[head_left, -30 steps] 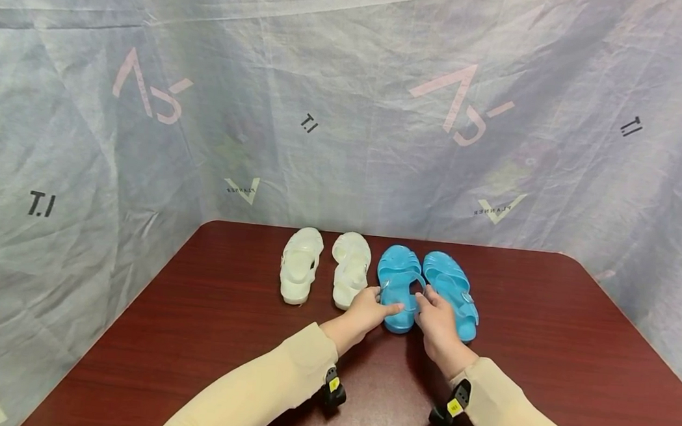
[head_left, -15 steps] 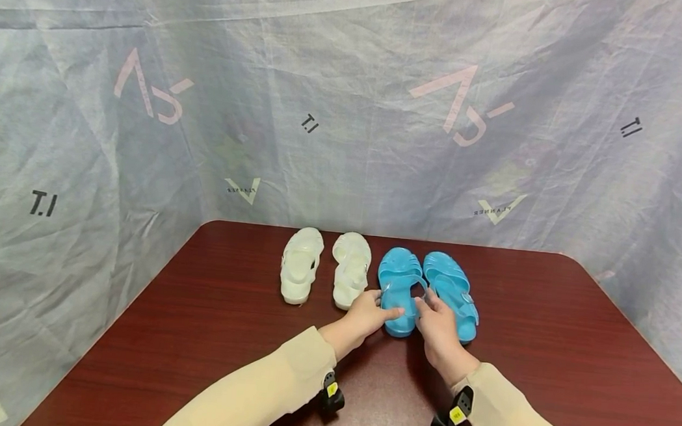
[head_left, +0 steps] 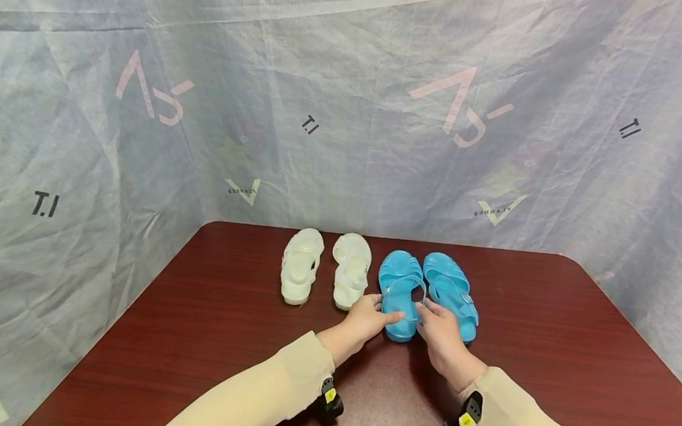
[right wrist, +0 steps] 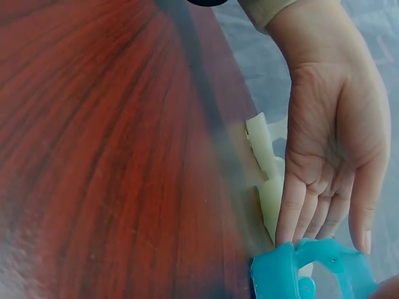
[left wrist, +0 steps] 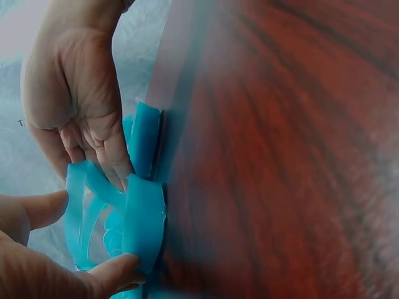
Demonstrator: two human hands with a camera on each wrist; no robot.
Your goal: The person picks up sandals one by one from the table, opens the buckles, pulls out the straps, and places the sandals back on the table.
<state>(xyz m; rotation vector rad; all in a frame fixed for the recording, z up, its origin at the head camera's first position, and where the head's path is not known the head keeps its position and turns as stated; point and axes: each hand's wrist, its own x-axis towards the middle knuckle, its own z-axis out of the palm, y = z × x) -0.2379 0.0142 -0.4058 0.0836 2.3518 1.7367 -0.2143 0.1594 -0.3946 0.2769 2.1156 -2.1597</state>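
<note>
Two blue sandals stand side by side at the far part of the table. The left blue sandal [head_left: 399, 295] is between my two hands, toe pointing away. My left hand [head_left: 365, 319] holds its left side near the heel, with the thumb over the strap side. My right hand [head_left: 440, 331] pinches its right side by the heel strap. In the left wrist view the sandal's heel [left wrist: 146, 218] sits on the table, fingers of both hands about it. The right wrist view shows only part of the blue sandal [right wrist: 277, 274]. The right blue sandal [head_left: 445, 271] lies beside my right hand, slightly angled.
Left of the blue pair, two white sandals stand apart: an outer white sandal [head_left: 298, 272] and an inner white sandal [head_left: 350, 275] close to my left hand. All rest on a dark red wooden table [head_left: 204, 335]. A pale printed sheet [head_left: 347, 109] hangs behind and beside it.
The left blue sandal has slid slightly toward me, both hands moving with it. The right blue sandal and the white pair have stayed in place.
</note>
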